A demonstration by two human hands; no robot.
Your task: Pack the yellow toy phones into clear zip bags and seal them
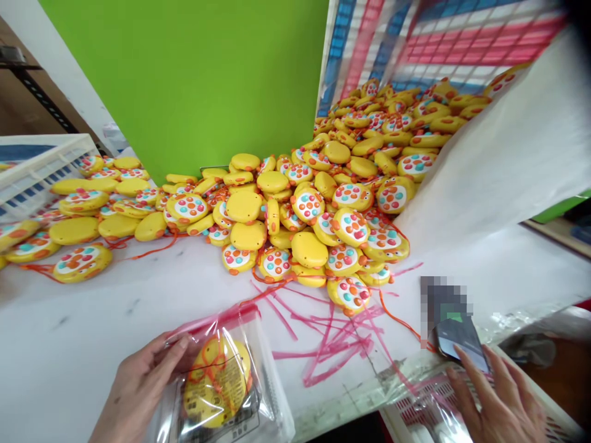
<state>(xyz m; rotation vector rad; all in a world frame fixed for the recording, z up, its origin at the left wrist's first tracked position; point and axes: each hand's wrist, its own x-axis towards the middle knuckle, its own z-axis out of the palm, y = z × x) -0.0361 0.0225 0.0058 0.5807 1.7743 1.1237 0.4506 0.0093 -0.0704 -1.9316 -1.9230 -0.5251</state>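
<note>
Nearest, at the left, the left hand (pixel 138 384) closes its fingers on the top edge of a clear plastic bag (pixel 221 387) with a red strip along its mouth; a yellow toy (pixel 217 381) with its orange cord sits inside, so the grip at the opening seems meant to keep the mouth gathered and the toy from sliding out. The bag rests on the white table (pixel 69 344) at its near edge. At the near right, the right hand (pixel 494 400) lies with its fingers extended and loosely spread, the fingertips touching a dark phone (pixel 462 338) that sits on a pink-and-white crate (pixel 429 394); it grips nothing. Between the hands, pink strips (pixel 332 332) lie scattered on the table, within easy reach. Farther off, a heap of yellow toys (pixel 295 215) spreads across the table, spilling from a checked woven sack (pixel 415 43) at the far right. A white basket (pixel 37 166) stands far left, before a green board (pixel 194 80).
</note>
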